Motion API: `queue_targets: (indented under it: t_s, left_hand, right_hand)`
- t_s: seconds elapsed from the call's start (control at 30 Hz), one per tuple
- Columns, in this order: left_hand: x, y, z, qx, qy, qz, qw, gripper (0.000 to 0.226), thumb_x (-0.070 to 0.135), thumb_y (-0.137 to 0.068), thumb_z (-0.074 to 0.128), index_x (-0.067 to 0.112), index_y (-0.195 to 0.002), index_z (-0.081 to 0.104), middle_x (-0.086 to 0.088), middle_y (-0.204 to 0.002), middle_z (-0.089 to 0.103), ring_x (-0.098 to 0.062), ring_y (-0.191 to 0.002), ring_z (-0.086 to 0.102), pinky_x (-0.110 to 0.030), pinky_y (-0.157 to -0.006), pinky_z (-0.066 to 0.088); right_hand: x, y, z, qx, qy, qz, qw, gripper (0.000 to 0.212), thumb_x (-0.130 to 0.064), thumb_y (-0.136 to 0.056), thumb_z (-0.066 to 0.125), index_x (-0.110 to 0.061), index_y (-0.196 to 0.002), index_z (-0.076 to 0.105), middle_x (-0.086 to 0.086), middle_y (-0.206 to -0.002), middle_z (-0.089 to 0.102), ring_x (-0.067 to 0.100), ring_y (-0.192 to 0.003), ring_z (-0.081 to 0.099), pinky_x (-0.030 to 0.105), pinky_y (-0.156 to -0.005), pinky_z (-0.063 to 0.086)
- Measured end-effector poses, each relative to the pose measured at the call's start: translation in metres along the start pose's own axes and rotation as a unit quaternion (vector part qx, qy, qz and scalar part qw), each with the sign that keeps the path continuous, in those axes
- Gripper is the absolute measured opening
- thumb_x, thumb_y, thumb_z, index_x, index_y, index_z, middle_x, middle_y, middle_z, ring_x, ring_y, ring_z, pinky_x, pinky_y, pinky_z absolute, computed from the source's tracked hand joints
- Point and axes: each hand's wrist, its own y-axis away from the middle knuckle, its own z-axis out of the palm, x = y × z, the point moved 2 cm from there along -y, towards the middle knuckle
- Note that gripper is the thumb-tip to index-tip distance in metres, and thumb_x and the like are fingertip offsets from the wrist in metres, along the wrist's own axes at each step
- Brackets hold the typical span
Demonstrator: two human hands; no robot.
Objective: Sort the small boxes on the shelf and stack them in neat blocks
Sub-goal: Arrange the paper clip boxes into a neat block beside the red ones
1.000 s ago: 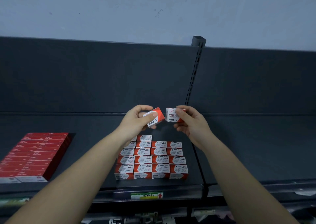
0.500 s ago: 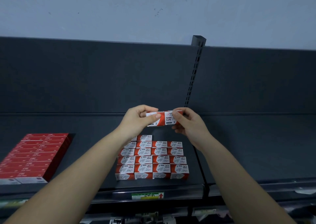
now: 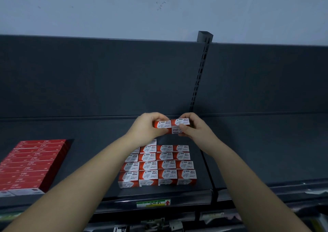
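**Current state.** The left hand [image 3: 147, 127] pinches the left paper-clip box [image 3: 162, 124] between thumb and fingers. The right hand [image 3: 197, 127] pinches the right paper-clip box [image 3: 182, 122] the same way. The two boxes meet end to end and form one short bar. The bar's long axis runs left to right, roughly parallel to the front edge of the shelf [image 3: 248, 152]. Both boxes are held in the air, off the shelf.

**Governing relation.** The block of paper-clip boxes [image 3: 165, 164] lies on the shelf below the hands and nearer the person. Its rows run left to right, the same direction as the held bar. Four rows of four columns are visible, with the left column partly behind the left forearm. Behind them a single rear box [image 3: 152, 141] shows beside that forearm. The shelf to its right, behind the right-hand columns, appears bare. This gap lies just below the held pair.

**Judgement.** The pair should need no turning, only lowering into the back row. Both hands are about equally near the gap. The left forearm hides part of the back row, so the number of boxes there cannot be told.

**Elsewhere.** A stack of flat red boxes [image 3: 33, 162] lies well apart at the left of the shelf.
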Motion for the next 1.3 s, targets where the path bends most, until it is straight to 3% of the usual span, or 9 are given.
queue_targets:
  t_s: [0.1,0.17,0.33,0.5,0.67,1.07,1.3]
  left_hand:
    - [-0.009,-0.008,0.014,0.007,-0.060,0.006,0.998,0.021,0.038,-0.082,0.074,0.040,-0.100,0.065,0.024,-0.094,0.066,-0.002,-0.094,0.061,-0.047,-0.093,0.049]
    - [-0.013,-0.011,0.023,-0.002,-0.078,0.005,0.997,0.019,0.040,-0.082,0.072,0.042,-0.099,0.063,0.024,-0.091,0.064,-0.002,-0.094,0.060,-0.052,-0.096,0.046]
    - [-0.021,-0.021,0.036,-0.025,-0.125,-0.009,0.992,0.017,0.041,-0.087,0.066,0.039,-0.104,0.063,0.018,-0.098,0.066,-0.007,-0.098,0.060,-0.050,-0.103,0.040]
    - [-0.034,-0.023,0.050,-0.052,-0.175,-0.016,0.983,0.020,0.041,-0.093,0.056,0.041,-0.113,0.059,0.016,-0.108,0.067,-0.010,-0.106,0.058,-0.040,-0.104,0.024]
    - [-0.044,-0.017,0.059,-0.061,-0.193,-0.020,0.979,0.028,0.032,-0.100,0.038,0.038,-0.120,0.056,0.016,-0.106,0.065,-0.008,-0.103,0.056,-0.033,-0.097,0.019]
    - [-0.052,-0.002,0.060,-0.050,-0.207,0.021,0.977,0.024,0.035,-0.101,0.037,0.034,-0.121,0.050,0.014,-0.108,0.064,-0.006,-0.098,0.057,-0.033,-0.099,0.025]
    - [-0.054,0.001,0.062,-0.016,-0.235,0.054,0.970,0.022,0.036,-0.100,0.039,0.029,-0.115,0.054,0.010,-0.104,0.067,-0.011,-0.093,0.062,-0.035,-0.095,0.042]
  right_hand:
    - [0.010,-0.004,-0.002,0.001,0.056,-0.013,0.998,0.019,-0.019,-0.097,0.059,-0.022,-0.116,0.059,-0.001,-0.116,0.061,0.014,-0.105,0.063,0.029,-0.087,0.057]
    - [0.019,-0.008,-0.004,0.007,0.091,-0.012,0.996,0.018,-0.022,-0.097,0.059,-0.027,-0.114,0.059,-0.003,-0.116,0.061,0.013,-0.106,0.061,0.030,-0.088,0.055]
    - [0.040,-0.011,-0.007,-0.003,0.087,0.017,0.996,0.016,-0.021,-0.097,0.059,-0.028,-0.112,0.059,-0.008,-0.108,0.064,0.006,-0.098,0.063,0.017,-0.075,0.049]
    - [0.059,-0.015,-0.005,-0.010,0.103,0.050,0.993,0.018,-0.020,-0.096,0.060,-0.025,-0.114,0.060,-0.006,-0.110,0.065,0.012,-0.100,0.064,0.031,-0.084,0.056]
    - [0.070,-0.015,0.001,-0.035,0.121,0.090,0.988,0.020,-0.025,-0.097,0.058,-0.026,-0.117,0.058,-0.003,-0.108,0.066,0.012,-0.093,0.068,0.032,-0.076,0.058]
    - [0.063,-0.013,0.012,-0.063,0.170,0.081,0.980,0.029,-0.037,-0.097,0.056,-0.026,-0.124,0.058,-0.002,-0.119,0.060,0.010,-0.099,0.064,0.032,-0.084,0.057]
    - [0.063,-0.009,0.023,-0.067,0.292,0.071,0.951,0.035,-0.047,-0.097,0.049,-0.033,-0.130,0.051,-0.008,-0.124,0.051,0.015,-0.117,0.049,0.047,-0.103,0.042]
